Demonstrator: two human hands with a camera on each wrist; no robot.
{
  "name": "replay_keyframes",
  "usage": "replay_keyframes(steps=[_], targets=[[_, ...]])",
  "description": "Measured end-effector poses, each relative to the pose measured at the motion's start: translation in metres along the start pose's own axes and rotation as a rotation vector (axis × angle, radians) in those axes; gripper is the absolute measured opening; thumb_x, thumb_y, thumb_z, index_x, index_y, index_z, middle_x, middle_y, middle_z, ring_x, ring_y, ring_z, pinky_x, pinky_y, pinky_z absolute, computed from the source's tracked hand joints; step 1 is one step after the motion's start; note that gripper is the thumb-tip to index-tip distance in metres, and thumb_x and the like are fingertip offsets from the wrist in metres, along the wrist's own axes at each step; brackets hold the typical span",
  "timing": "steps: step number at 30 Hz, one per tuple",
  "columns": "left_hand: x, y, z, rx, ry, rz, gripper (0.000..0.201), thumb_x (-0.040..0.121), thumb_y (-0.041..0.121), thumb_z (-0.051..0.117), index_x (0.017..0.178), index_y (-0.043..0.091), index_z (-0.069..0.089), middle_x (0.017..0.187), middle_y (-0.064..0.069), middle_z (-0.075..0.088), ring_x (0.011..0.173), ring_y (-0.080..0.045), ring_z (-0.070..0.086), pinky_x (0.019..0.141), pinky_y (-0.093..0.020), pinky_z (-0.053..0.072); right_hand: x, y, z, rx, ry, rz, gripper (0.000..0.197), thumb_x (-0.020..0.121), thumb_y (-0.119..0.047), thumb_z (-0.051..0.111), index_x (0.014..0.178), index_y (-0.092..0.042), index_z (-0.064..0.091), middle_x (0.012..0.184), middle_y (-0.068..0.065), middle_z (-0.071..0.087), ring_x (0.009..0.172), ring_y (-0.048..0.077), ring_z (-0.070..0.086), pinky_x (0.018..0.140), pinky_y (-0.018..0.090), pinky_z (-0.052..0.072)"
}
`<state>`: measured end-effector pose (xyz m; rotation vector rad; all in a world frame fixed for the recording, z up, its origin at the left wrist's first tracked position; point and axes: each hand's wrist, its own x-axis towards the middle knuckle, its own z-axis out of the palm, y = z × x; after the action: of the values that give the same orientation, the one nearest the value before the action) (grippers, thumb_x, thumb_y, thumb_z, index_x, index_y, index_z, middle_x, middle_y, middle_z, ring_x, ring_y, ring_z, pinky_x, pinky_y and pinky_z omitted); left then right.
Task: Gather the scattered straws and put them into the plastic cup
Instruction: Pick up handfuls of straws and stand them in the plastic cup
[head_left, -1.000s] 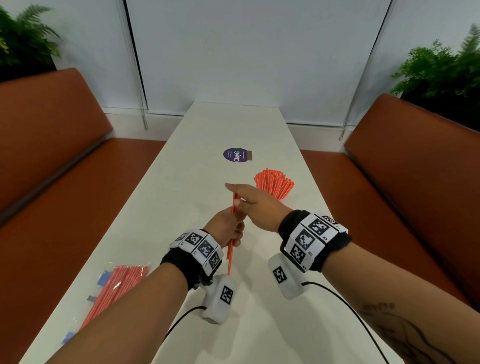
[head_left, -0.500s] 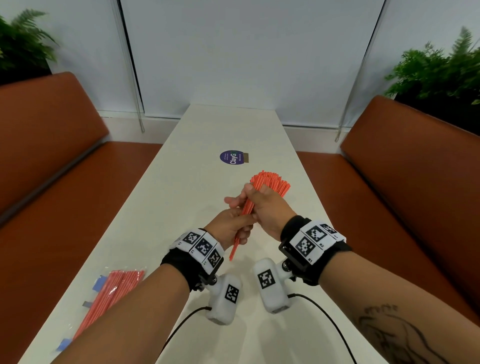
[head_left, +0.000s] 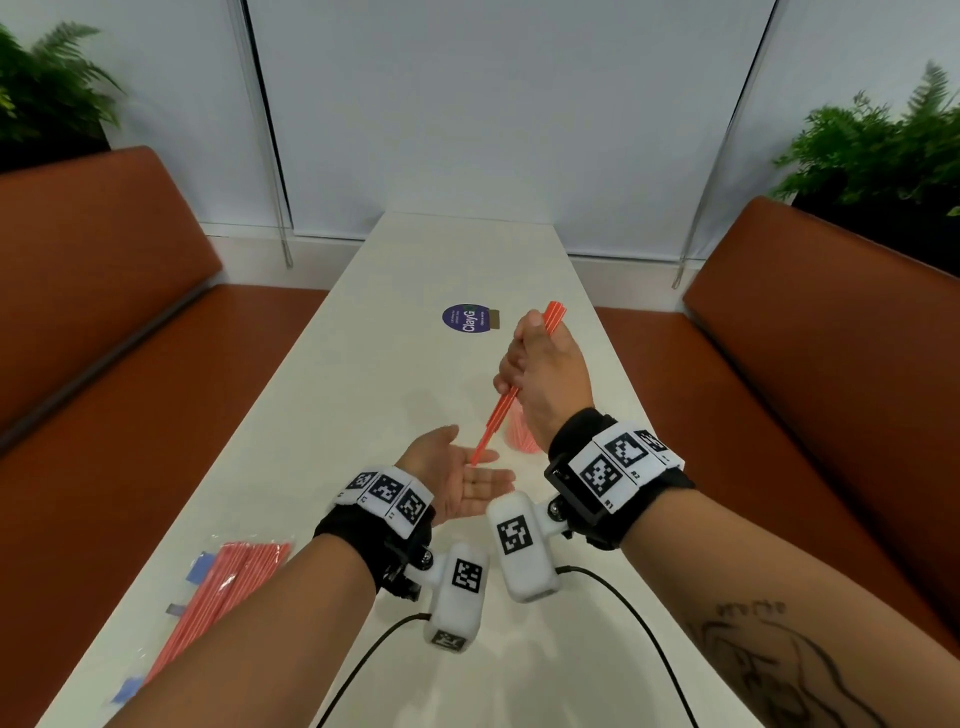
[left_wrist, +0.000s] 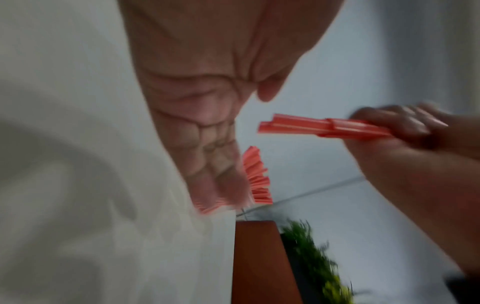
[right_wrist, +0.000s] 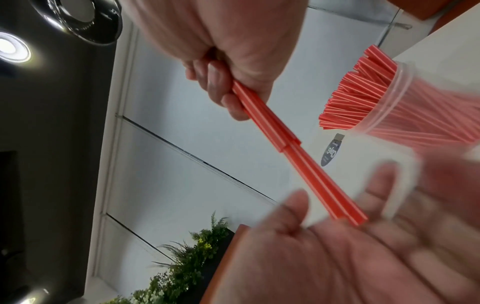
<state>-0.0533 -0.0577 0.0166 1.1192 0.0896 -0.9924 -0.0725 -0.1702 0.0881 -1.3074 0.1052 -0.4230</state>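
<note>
— Straws: where are they?
— A small bundle of red straws (head_left: 503, 410) is clenched in the right hand (head_left: 545, 374), tilted, its lower end touching the palm of the left hand (head_left: 457, 480).
— And that left hand?
— Flat, palm up, fingers relaxed, grasping nothing.
— The rest?
— Many stand in the clear plastic cup (right_wrist: 397, 90) near the table's (head_left: 363, 395) right edge; a wrapped pack of straws (head_left: 228, 582) lies by the left edge.

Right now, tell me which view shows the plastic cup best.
The right wrist view: the plastic cup shows its clear rim, packed with straws. The head view hides all but a sliver behind the right hand; the left wrist view shows only blurred straw tips.
</note>
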Motion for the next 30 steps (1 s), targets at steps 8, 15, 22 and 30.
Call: replay_keyframes(steps=[8, 15, 22, 30], targets=[[0.003, 0.003, -0.004, -0.149, -0.033, 0.083, 0.067, 0.100, 0.041, 0.013, 0.099, -0.009, 0.057, 0.083, -0.026, 0.071, 0.075, -0.033, 0.072, 0.077, -0.040, 0.051, -0.021, 0.021, -0.007, -0.261, -0.149, -0.040, 0.023, 0.101, -0.023, 0.034, 0.081, -0.019, 0.043, 0.054, -0.005, 0.044, 0.056, 0.013, 0.047, 0.073, 0.036, 0.047], [0.004, -0.003, 0.002, 0.015, -0.035, 0.106, 0.048, 0.101, 0.039, 0.021, 0.106, 0.009, 0.058, 0.092, -0.016, 0.069, 0.072, -0.022, 0.073, 0.067, -0.031, 0.060, -0.029, 0.032, -0.011, -0.197, -0.208, 0.131, 0.012, 0.100, -0.025, 0.037, 0.101, -0.013, 0.039, 0.068, 0.002, 0.054, 0.063, 0.016, 0.056, 0.058, 0.028, 0.051], [0.004, 0.006, 0.004, 0.170, 0.034, 0.073, 0.035, 0.099, 0.028, 0.033, 0.095, 0.004, 0.058, 0.088, -0.016, 0.064, 0.065, -0.023, 0.071, 0.061, -0.030, 0.059, -0.012, 0.029, -0.034, -0.687, -0.325, -0.005, 0.026, 0.100, -0.028, 0.037, 0.082, -0.016, 0.052, 0.078, -0.004, 0.047, 0.065, 0.004, 0.046, 0.059, 0.011, 0.039], [0.049, 0.036, 0.010, 0.825, 0.402, 0.356, 0.033, 0.092, 0.011, 0.048, 0.125, 0.006, 0.048, 0.123, -0.016, 0.058, 0.096, -0.024, 0.054, 0.092, -0.038, 0.046, 0.059, 0.000, -0.070, -0.919, 0.047, -0.013, 0.024, 0.095, -0.027, 0.050, 0.104, -0.008, 0.061, 0.065, -0.007, 0.055, 0.058, 0.004, 0.053, 0.054, 0.015, 0.039]])
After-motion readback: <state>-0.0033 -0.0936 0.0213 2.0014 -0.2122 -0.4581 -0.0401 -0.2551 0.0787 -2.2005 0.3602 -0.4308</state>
